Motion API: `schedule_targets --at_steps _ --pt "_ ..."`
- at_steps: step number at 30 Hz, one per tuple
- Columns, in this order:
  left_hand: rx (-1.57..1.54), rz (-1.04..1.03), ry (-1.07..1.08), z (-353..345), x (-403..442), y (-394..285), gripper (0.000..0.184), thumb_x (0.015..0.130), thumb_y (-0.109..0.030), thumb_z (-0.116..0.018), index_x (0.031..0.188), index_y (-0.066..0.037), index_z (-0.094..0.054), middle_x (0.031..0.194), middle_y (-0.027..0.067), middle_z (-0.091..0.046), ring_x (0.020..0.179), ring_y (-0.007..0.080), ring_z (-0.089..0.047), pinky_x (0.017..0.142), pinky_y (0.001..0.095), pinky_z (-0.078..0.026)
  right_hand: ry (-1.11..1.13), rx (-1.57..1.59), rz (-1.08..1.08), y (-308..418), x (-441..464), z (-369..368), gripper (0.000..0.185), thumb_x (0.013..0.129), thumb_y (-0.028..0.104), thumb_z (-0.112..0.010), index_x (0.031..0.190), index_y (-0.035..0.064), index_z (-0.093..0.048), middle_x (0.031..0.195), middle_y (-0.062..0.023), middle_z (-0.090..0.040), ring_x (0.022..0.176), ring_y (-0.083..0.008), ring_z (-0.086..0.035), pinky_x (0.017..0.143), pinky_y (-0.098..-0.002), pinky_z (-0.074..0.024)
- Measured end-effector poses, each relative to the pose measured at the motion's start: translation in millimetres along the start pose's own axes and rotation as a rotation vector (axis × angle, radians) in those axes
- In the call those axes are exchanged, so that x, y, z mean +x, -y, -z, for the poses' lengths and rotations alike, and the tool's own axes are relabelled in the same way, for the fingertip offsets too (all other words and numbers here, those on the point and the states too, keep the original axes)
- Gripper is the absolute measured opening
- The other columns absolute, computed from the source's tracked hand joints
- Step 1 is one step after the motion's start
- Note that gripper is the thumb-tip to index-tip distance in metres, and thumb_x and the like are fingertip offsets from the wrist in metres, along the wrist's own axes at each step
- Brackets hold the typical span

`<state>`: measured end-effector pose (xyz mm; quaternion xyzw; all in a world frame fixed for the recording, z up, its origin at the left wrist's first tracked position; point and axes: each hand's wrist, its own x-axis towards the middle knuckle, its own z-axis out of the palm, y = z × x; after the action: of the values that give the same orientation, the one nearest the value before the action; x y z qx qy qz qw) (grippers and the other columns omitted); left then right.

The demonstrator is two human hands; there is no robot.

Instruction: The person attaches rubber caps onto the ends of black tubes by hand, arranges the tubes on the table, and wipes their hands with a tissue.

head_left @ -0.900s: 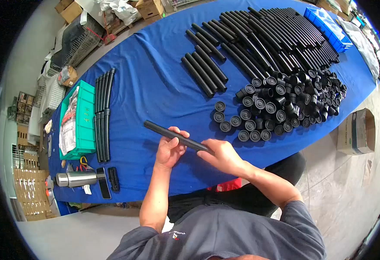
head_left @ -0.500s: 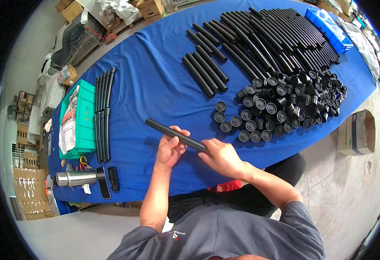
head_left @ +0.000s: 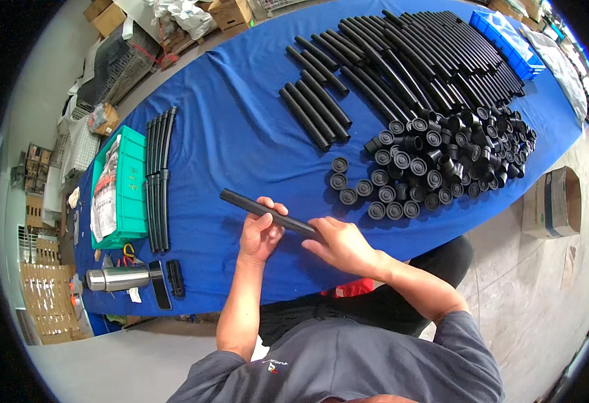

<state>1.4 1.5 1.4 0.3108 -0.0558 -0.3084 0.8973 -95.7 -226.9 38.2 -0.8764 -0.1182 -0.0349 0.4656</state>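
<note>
A straight black tube [head_left: 239, 200] is held slantwise over the blue cloth, its far end pointing up and left. My left hand [head_left: 262, 234] is closed around its middle, with the thumb on the near side. At the tube's lower right end, my right hand [head_left: 341, 245] is wrapped over the tip and hides it. Whether a cap sits under that palm cannot be seen. To the right of my hands lie loose black round caps [head_left: 376, 210], several with ringed faces upward. Beyond them, more black tubes [head_left: 314, 114] lie side by side.
Joined black tubes [head_left: 158, 208] lie in a row beside a green crate [head_left: 132, 191] at left. A steel flask [head_left: 118, 278], a phone [head_left: 160, 285] and a dark slim object [head_left: 175, 277] are near the front edge. A blue bin [head_left: 506, 43] stands far right; a cardboard box [head_left: 555, 205] is on the floor.
The tube's far end has shifted slightly left and down, and both hands have moved a little with it. Both keep their hold on the tube.
</note>
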Motion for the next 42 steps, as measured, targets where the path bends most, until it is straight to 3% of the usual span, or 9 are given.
schedule_targets --at_steps 10,13,19,23,26,29,35,38,42 --pt "0.005 -0.006 -0.015 -5 -1 1 0.029 0.092 -0.009 -0.074 0.117 -0.008 -0.058 0.112 0.0198 -0.069 0.067 0.014 -0.064 0.054 0.0244 -0.054 -0.037 0.035 0.09 -3 3 -1 0.032 0.092 0.029 -0.074 0.105 0.002 -0.064 0.082 -0.0148 -0.066 0.072 -0.0315 -0.07 0.057 -0.0404 -0.0548" --pt "-0.013 -0.001 -0.007 -7 0 0 0.03 0.092 -0.009 -0.075 0.117 -0.008 -0.058 0.112 0.0195 -0.069 0.068 0.0145 -0.064 0.055 0.0244 -0.054 0.366 0.737 -0.524 6 9 19 0.033 0.093 0.029 -0.072 0.105 -0.0007 -0.064 0.079 -0.0176 -0.065 0.067 -0.0323 -0.068 0.057 -0.0422 -0.0542" --pt "-0.029 -0.007 -0.005 -2 0 0 0.03 0.09 -0.006 -0.075 0.115 -0.008 -0.058 0.109 0.0186 -0.069 0.067 0.0154 -0.064 0.054 0.0255 -0.054 -0.147 -0.051 0.137 -2 5 -3 0.035 0.097 0.034 -0.067 0.099 -0.0015 -0.066 0.067 -0.0085 -0.06 0.059 -0.0147 -0.06 0.051 -0.0322 -0.0501" --pt "-0.054 -0.004 0.034 3 -1 -1 0.03 0.088 -0.004 -0.074 0.112 -0.009 -0.057 0.108 0.0178 -0.069 0.067 0.016 -0.065 0.054 0.0262 -0.055 0.384 0.719 -0.491 6 9 19 0.029 0.093 0.027 -0.07 0.102 -0.0006 -0.066 0.077 -0.0184 -0.067 0.063 -0.031 -0.068 0.055 -0.0381 -0.0537" --pt "-0.028 -0.014 -0.009 -4 -1 0 0.03 0.088 -0.004 -0.074 0.113 -0.01 -0.057 0.108 0.0179 -0.069 0.066 0.0165 -0.065 0.053 0.0253 -0.055 -0.045 0.173 0.068 -10 2 -3 0.03 0.093 0.03 -0.071 0.098 0.0001 -0.066 0.077 -0.0167 -0.068 0.061 -0.0308 -0.067 0.053 -0.0336 -0.0523" --pt "-0.02 -0.044 -0.036 -5 0 2 0.029 0.088 -0.004 -0.074 0.112 -0.01 -0.057 0.107 0.0181 -0.069 0.066 0.0167 -0.065 0.053 0.0253 -0.055 -0.147 -0.187 0.13 -1 2 -2 0.034 0.094 0.031 -0.071 0.098 -0.0017 -0.066 0.075 -0.0181 -0.067 0.063 -0.0331 -0.067 0.056 -0.0376 -0.0532" --pt "-0.022 0.006 -0.01 -3 -1 -1 0.029 0.088 -0.006 -0.074 0.111 -0.01 -0.057 0.107 0.0177 -0.07 0.065 0.0167 -0.064 0.053 0.0265 -0.055 0.392 0.671 -0.55 8 10 19 0.031 0.09 0.027 -0.073 0.1 0.0003 -0.063 0.084 -0.0205 -0.067 0.073 -0.0383 -0.069 0.061 -0.0453 -0.0549" --pt "0.0 -0.004 -0.036 -4 -1 1 0.03 0.088 -0.006 -0.075 0.112 -0.01 -0.057 0.107 0.0175 -0.069 0.065 0.017 -0.065 0.052 0.026 -0.054 -0.107 0.004 0.137 -13 0 -9 0.033 0.094 0.033 -0.072 0.096 0.0009 -0.064 0.073 -0.012 -0.066 0.059 -0.0237 -0.066 0.052 -0.0343 -0.0511" --pt "-0.023 0.002 -0.006 -2 -2 0 0.031 0.088 -0.006 -0.075 0.112 -0.011 -0.057 0.108 0.0168 -0.069 0.067 0.0173 -0.065 0.053 0.0267 -0.054 0.017 0.082 -0.04 3 0 1 0.032 0.094 0.032 -0.072 0.096 0.0015 -0.063 0.076 -0.0118 -0.065 0.062 -0.0235 -0.066 0.052 -0.0363 -0.0513"
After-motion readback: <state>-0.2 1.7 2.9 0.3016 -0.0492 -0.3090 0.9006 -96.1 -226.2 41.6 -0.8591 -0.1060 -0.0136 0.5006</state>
